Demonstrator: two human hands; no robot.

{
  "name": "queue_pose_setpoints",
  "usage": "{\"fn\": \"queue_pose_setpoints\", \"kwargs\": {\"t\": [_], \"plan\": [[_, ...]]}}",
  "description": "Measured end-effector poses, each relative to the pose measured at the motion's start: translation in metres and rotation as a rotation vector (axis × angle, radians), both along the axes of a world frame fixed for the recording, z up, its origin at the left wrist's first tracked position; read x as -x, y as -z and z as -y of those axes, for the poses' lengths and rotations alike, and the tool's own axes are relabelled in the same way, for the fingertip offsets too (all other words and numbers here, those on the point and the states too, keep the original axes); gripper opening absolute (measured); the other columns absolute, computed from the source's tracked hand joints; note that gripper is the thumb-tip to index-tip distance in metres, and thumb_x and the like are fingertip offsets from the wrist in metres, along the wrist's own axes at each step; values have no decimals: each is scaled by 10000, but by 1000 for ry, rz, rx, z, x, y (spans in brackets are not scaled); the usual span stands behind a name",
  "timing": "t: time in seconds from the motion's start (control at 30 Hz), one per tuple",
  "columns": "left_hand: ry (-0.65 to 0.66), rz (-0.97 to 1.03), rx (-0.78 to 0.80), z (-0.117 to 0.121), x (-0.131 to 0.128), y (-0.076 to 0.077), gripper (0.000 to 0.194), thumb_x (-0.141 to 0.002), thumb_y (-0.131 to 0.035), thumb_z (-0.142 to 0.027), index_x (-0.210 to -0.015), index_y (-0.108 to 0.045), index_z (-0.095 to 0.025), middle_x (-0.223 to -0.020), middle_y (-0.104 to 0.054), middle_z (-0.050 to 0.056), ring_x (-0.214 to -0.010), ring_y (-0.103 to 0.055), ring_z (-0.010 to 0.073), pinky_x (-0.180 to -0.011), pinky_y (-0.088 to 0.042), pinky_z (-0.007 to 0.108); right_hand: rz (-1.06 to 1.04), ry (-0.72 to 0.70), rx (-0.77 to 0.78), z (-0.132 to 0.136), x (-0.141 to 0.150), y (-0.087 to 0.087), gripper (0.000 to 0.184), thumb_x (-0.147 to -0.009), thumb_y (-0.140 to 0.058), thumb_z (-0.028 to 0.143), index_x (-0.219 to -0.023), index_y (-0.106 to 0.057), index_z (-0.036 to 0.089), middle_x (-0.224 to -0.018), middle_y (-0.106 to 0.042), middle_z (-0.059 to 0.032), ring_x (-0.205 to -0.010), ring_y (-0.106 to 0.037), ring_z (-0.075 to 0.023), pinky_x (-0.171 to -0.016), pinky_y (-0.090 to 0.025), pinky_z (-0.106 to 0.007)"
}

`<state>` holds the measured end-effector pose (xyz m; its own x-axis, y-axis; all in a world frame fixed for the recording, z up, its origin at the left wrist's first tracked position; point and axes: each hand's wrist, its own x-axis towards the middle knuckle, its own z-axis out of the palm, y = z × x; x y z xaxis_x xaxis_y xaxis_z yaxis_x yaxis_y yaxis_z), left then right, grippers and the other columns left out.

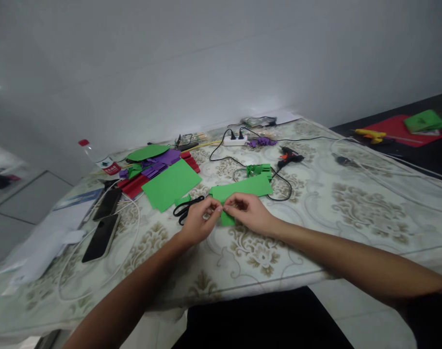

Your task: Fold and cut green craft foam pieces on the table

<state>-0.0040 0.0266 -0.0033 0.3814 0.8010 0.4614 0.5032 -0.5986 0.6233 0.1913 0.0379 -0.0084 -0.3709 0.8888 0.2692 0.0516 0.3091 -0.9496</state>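
Observation:
My left hand (201, 219) and my right hand (253, 213) meet above the table, fingertips pinched together almost touching. A small green piece (227, 219) of craft sheet shows just below and between the fingertips, which seem to grip it; its upper part is hidden by them. Right behind the hands lies a long green strip (248, 186) of the same kind of sheet. Black-handled scissors (184, 209) rest beside my left hand, blades partly covered. Fringed green cut pieces (259, 170) sit beyond the strip.
Left of centre are green sheets (171, 185), purple pieces (166, 159) and red corrugated sheet (132, 185). A black glue gun (289, 156), power strip (236, 140) and cables lie behind. Two phones (101, 238), papers and a bottle (107, 164) stand left; a yellow glue gun (371, 135) lies far right.

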Motion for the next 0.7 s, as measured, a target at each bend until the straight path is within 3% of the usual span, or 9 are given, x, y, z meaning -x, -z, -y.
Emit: {"fn": "queue_pose_setpoints", "kwargs": {"t": [0.7], "plan": [[-23,41,-6,-1,1,1,123,-943,-530,-258,-861,-590,-188,-720,-612,-8,-618,-563,114,-610,-444,225,-3,-3,5,0,0,-2,193,-852,-644,355,-832,-660,164,-724,-641,-10,-649,-549,-133,-606,-438,-247]]}}
